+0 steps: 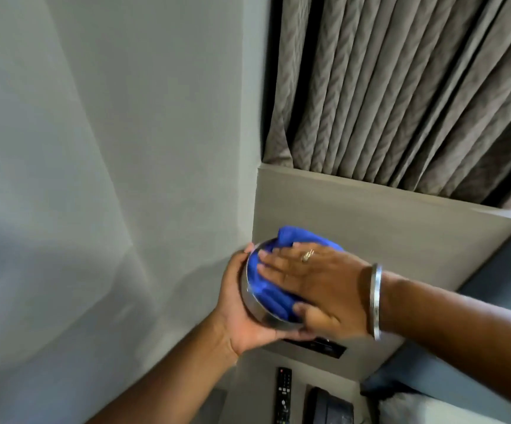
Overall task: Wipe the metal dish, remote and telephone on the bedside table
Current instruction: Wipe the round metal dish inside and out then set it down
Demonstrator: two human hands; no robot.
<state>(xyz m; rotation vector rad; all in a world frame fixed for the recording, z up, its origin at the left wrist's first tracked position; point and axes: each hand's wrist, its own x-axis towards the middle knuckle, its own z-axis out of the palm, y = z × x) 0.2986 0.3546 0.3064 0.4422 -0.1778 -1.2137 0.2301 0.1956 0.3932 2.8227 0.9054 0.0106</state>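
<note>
I hold a round metal dish [255, 310] up in the air, tilted on its side, with my left hand [242, 319] cupped under it. My right hand [312, 283] lies flat on a blue cloth [274, 296] and presses it into the dish. Part of the cloth sticks out above the rim. Below, on the bedside table [254, 384], lies a black remote [283, 394], lengthwise. To its right sits a dark telephone [329, 407], cut off by the frame's bottom edge.
A grey wall fills the left side. A beige headboard panel [370, 228] rises behind the table, with a dark socket plate [324, 347] in it. Brown pleated curtains [401, 87] hang above. A grey padded bedhead and white pillow [432, 408] are at the lower right.
</note>
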